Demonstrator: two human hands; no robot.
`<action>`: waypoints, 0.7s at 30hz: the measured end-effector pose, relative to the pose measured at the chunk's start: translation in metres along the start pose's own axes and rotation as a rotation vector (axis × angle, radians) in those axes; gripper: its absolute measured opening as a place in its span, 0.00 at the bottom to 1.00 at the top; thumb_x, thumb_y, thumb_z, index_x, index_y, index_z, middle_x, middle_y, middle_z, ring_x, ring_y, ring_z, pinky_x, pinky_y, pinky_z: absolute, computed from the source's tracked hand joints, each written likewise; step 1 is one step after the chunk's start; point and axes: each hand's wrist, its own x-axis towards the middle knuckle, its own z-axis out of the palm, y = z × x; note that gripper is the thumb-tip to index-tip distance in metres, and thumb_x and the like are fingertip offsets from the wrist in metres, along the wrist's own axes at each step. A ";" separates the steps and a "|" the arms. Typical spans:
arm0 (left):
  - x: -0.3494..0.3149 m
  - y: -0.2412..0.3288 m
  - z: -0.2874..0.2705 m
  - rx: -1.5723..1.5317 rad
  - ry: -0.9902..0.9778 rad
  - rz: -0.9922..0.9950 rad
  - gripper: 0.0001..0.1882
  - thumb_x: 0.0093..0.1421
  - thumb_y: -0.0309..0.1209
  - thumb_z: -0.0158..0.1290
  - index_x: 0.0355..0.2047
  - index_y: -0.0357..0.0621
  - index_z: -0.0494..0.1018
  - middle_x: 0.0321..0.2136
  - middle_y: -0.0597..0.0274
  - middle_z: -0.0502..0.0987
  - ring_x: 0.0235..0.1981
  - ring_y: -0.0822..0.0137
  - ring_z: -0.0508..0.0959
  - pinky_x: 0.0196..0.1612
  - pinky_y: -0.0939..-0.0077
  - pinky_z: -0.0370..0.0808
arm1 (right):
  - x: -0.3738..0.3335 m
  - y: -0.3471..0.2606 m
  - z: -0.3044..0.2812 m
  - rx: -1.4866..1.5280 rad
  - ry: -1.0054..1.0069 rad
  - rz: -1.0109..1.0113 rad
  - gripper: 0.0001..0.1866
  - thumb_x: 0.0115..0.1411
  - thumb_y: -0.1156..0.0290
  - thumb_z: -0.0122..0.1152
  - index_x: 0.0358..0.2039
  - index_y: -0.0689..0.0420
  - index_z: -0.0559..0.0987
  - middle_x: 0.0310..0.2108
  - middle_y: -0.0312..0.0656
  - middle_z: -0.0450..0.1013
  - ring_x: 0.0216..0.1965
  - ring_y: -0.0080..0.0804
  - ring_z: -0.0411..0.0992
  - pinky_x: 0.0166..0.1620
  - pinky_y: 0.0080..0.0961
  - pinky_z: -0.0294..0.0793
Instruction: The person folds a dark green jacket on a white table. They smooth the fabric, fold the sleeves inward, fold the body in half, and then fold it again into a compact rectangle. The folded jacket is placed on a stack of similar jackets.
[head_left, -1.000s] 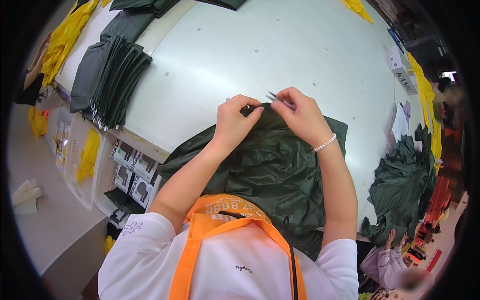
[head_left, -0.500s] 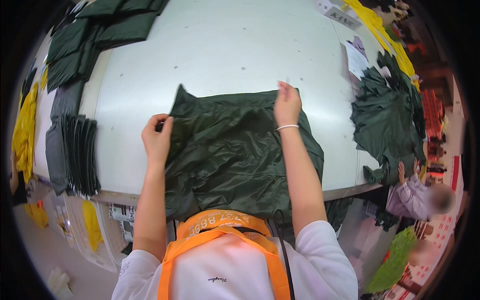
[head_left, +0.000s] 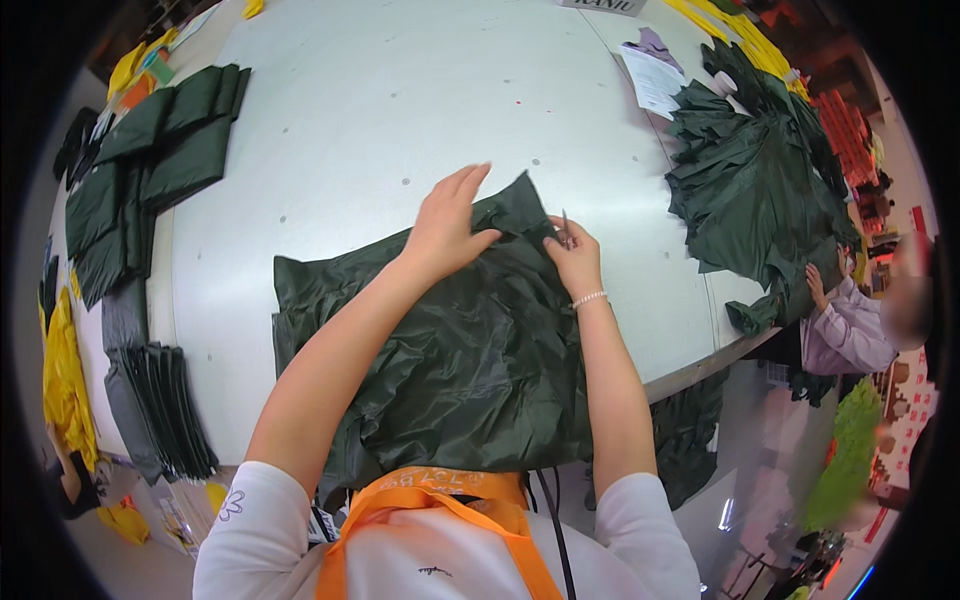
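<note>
The dark green fabric piece lies spread on the white bench, thin, limp and probably slippery. The left hand presses it with spread fingers; the right hand pinches small snips at its top edge, the likeliest hold.

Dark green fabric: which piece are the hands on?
The spread piece at the near table edge, under both hands. The heap at far right and folded stacks at left lie untouched.
</note>
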 end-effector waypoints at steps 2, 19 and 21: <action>0.029 0.001 0.015 -0.028 0.000 0.137 0.31 0.44 0.32 0.63 0.50 0.43 0.67 0.54 0.52 0.66 0.60 0.51 0.60 0.61 0.61 0.58 | -0.022 -0.041 0.005 0.058 -0.038 -0.049 0.16 0.51 0.84 0.58 0.43 0.63 0.78 0.26 0.30 0.69 0.28 0.14 0.63 0.34 0.13 0.65; -0.004 0.018 0.002 -0.140 0.025 0.317 0.16 0.36 0.19 0.61 0.21 0.44 0.65 0.23 0.62 0.71 0.27 0.59 0.72 0.28 0.69 0.68 | -0.046 -0.125 0.000 -0.073 -0.308 -0.109 0.06 0.51 0.77 0.65 0.31 0.62 0.80 0.24 0.28 0.68 0.25 0.11 0.61 0.28 0.11 0.60; -0.007 0.022 0.002 -0.179 0.043 0.284 0.15 0.37 0.19 0.61 0.22 0.45 0.66 0.23 0.63 0.71 0.27 0.58 0.72 0.29 0.68 0.68 | -0.044 -0.123 0.003 -0.015 -0.347 -0.067 0.05 0.53 0.76 0.63 0.31 0.62 0.79 0.23 0.27 0.67 0.25 0.11 0.60 0.27 0.11 0.60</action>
